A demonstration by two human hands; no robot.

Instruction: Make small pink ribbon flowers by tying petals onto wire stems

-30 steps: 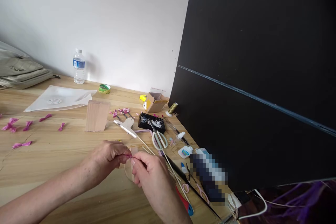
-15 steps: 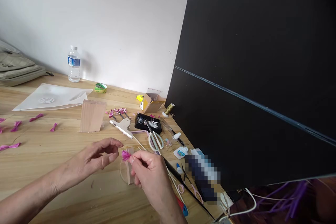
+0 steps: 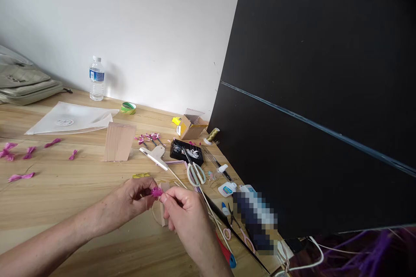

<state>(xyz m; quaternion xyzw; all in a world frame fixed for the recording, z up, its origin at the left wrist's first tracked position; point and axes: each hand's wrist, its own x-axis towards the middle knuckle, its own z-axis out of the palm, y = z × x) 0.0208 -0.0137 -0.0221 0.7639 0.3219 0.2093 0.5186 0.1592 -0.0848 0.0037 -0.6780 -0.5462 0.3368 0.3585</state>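
Observation:
My right hand (image 3: 185,214) pinches the base of a small pink tuft (image 3: 156,191) between thumb and forefinger, just above the wooden table (image 3: 81,190). My left hand (image 3: 131,197) has its fingertips closed on the other side of the same tuft. Under my hands lies a small pale wooden piece (image 3: 161,214) with a thin loop around it. White-handled scissors (image 3: 196,173) and a metal clip (image 3: 154,156) lie just beyond my fingers.
A wooden block (image 3: 118,142) stands mid-table. Pink tufts (image 3: 19,156) lie scattered at left. A water bottle (image 3: 96,78), green tape roll (image 3: 128,107), small cardboard box (image 3: 191,126), black tray (image 3: 186,151) and glue bottles (image 3: 227,188) are about. A large black board (image 3: 325,95) fills the right.
My left hand had opened and drawn away from the tuft half a second ago; now its fingertips have come back and closed on it. My right hand kept its pinch.

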